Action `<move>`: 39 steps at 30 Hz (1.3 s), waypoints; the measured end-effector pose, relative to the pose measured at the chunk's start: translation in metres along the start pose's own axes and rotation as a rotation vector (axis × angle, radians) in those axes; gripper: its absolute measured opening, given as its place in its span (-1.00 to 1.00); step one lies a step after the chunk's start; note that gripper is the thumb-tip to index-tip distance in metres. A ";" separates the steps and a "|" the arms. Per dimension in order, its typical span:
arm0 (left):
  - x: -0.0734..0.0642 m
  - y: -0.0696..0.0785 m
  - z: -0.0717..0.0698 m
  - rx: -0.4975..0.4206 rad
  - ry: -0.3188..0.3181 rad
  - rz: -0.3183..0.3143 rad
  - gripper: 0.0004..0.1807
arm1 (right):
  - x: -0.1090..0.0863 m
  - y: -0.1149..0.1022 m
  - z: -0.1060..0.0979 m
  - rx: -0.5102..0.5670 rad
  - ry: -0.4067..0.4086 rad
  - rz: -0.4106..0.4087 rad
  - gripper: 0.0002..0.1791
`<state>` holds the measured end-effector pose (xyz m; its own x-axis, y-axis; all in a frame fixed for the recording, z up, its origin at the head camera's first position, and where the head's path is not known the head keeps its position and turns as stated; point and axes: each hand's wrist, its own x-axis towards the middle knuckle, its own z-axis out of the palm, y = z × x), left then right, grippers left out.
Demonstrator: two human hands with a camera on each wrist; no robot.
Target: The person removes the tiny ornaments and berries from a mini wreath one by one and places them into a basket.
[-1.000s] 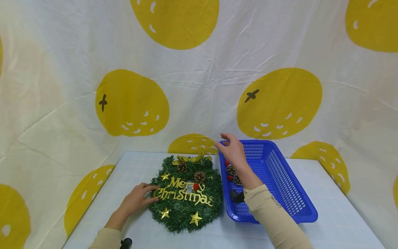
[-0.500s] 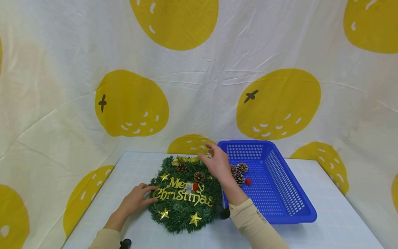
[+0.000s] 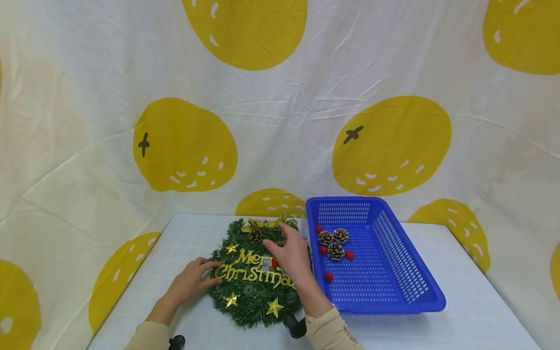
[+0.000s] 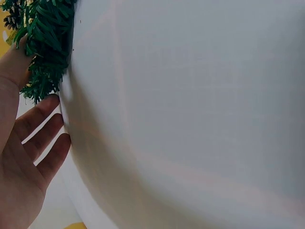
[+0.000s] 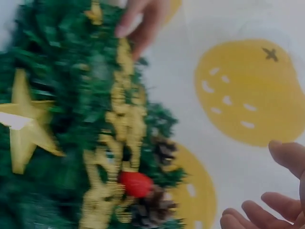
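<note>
A green Christmas wreath (image 3: 249,313) lies on the table, carrying gold "Merry Christmas" lettering (image 3: 238,273), several gold stars (image 3: 274,307) and a gold ribbon (image 3: 258,224) at its far edge. A red ball (image 3: 274,263) and pine cones (image 3: 255,236) sit on it too. My left hand (image 3: 190,281) rests at the wreath's left edge, thumb and index finger touching the greenery. Over the wreath's right part is my right hand (image 3: 290,253), thumb and fingers spread, nothing between them; it partly covers a pine cone and the lettering's end. In the right wrist view, its fingers (image 5: 279,205) show bare.
Right of the wreath stands a blue plastic basket (image 3: 417,279) with perforated walls. Inside, toward its left side, are 3 pine cones (image 3: 336,251) and several red balls (image 3: 329,276). A white curtain (image 3: 280,146) printed with yellow fruit hangs behind the table.
My right hand has moved left and toward me, from above the basket's left rim to over the wreath, uncovering the basket's pine cones and red balls. The left hand has stayed put.
</note>
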<state>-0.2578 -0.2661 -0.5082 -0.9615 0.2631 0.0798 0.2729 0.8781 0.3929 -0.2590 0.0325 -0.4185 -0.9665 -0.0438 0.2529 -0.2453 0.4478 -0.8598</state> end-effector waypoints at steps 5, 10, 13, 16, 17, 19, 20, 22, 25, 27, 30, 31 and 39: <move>0.000 -0.001 0.001 -0.005 -0.002 0.004 -0.38 | -0.014 0.020 0.011 -0.036 -0.004 0.022 -0.32; -0.001 -0.001 0.000 -0.003 0.004 0.005 -0.40 | -0.022 0.036 0.020 -0.128 0.020 -0.010 -0.39; -0.001 -0.001 -0.001 -0.002 0.005 0.007 -0.41 | -0.024 0.042 0.025 -0.174 0.031 -0.014 -0.43; -0.001 -0.001 -0.001 -0.002 0.004 0.009 -0.41 | -0.026 0.049 0.029 -0.192 0.038 -0.019 -0.47; -0.001 -0.001 0.000 -0.001 0.005 0.009 -0.41 | -0.026 0.051 0.030 -0.199 0.039 -0.023 -0.49; -0.001 -0.001 0.000 -0.001 0.008 0.010 -0.41 | -0.026 0.054 0.032 -0.210 0.046 -0.034 -0.52; -0.001 -0.001 0.000 -0.001 0.008 0.010 -0.41 | -0.026 0.056 0.033 -0.214 0.054 -0.042 -0.53; -0.001 -0.002 0.000 0.001 0.008 0.010 -0.41 | -0.026 0.059 0.035 -0.234 0.067 -0.054 -0.55; -0.001 -0.001 -0.001 0.003 0.009 0.010 -0.42 | -0.026 0.060 0.037 -0.253 0.073 -0.064 -0.58; -0.002 -0.001 -0.002 0.002 0.012 0.010 -0.42 | -0.025 0.061 0.039 -0.275 0.069 -0.066 -0.60; -0.003 -0.001 -0.003 0.002 0.018 0.012 -0.42 | -0.024 0.061 0.043 -0.309 0.069 -0.070 -0.63; -0.004 -0.001 -0.003 0.001 0.020 0.011 -0.42 | -0.024 0.061 0.044 -0.321 0.069 -0.071 -0.64; 0.000 0.001 -0.001 -0.011 0.008 0.021 -0.40 | -0.025 0.064 0.045 -0.385 0.131 -0.152 -0.74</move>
<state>-0.2571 -0.2655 -0.5070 -0.9557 0.2784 0.0954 0.2928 0.8679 0.4012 -0.2540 0.0222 -0.4994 -0.8976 -0.0326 0.4397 -0.3145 0.7464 -0.5865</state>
